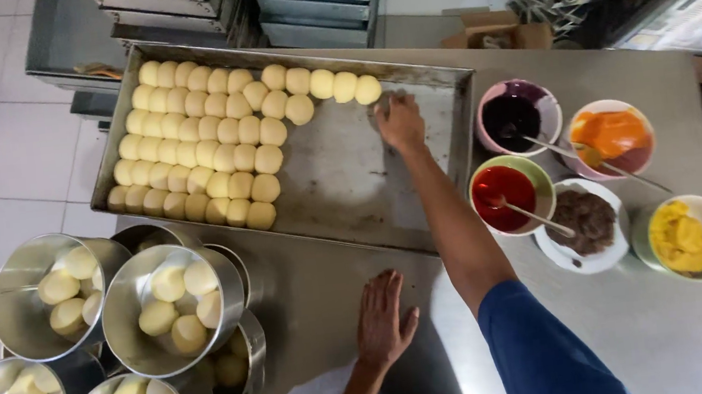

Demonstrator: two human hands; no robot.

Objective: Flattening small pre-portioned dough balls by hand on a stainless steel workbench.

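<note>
Fingers of my right hand [400, 120] close on a dough ball I can barely see, at the far right of the metal tray [341, 181]; my left hand [384, 317] lies flat and open on the table [641, 314]. Dough balls [206, 138] fill the tray's left side in rows running left to right. Bowls of coloured fillings [580, 186] stand right; steel bowls of dough [121, 325] near left.

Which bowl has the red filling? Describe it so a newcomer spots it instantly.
Start at the big metal baking tray of dough balls; a cluster of bowls sits just to its right. The red filling bowl is the green-rimmed one nearest the tray's lower right corner, with a spoon in it. Its neighbours hold dark purple, orange, brown and yellow fillings.
</note>
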